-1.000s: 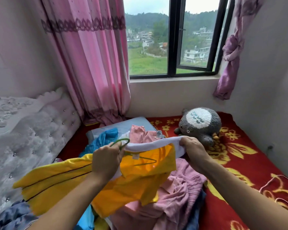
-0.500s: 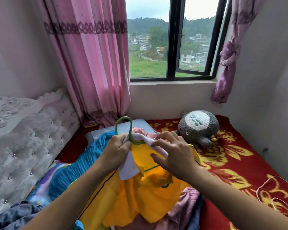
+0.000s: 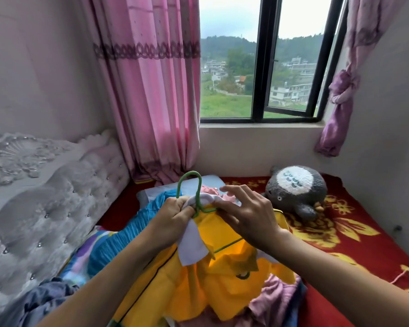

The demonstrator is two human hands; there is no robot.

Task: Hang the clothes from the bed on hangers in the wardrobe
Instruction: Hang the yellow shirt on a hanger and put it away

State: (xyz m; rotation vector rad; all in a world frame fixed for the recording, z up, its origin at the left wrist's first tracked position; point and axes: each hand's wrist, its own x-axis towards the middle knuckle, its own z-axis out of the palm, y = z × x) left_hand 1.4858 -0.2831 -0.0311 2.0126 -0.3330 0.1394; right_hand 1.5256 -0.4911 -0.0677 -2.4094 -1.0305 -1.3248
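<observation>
Clothes (image 3: 275, 295) lie heaped on the bed (image 3: 340, 244), and a yellow top (image 3: 222, 279) is held above them on a green hanger (image 3: 200, 190). Most of the hanger is buried in the fabric. Only its hook, standing upright above the white collar (image 3: 191, 246), and two short runs of wire show. The lower hem of the top is cut off at the frame's edge, and the pile under it is largely covered. A blue garment (image 3: 118, 244) is partly hidden behind the left forearm.

The left hand (image 3: 175, 213) is clenched tight round the hanger's neck and a fold of collar, knuckles up. The right hand (image 3: 248, 215), just beside it, has its fingers fanned and relaxed, with the thumb tip touching the wire at the shoulder and nothing gripped. Both forearms reach in from the bottom of the frame. A grey plush toy (image 3: 295, 187) sits near the window (image 3: 265, 67) wall.
</observation>
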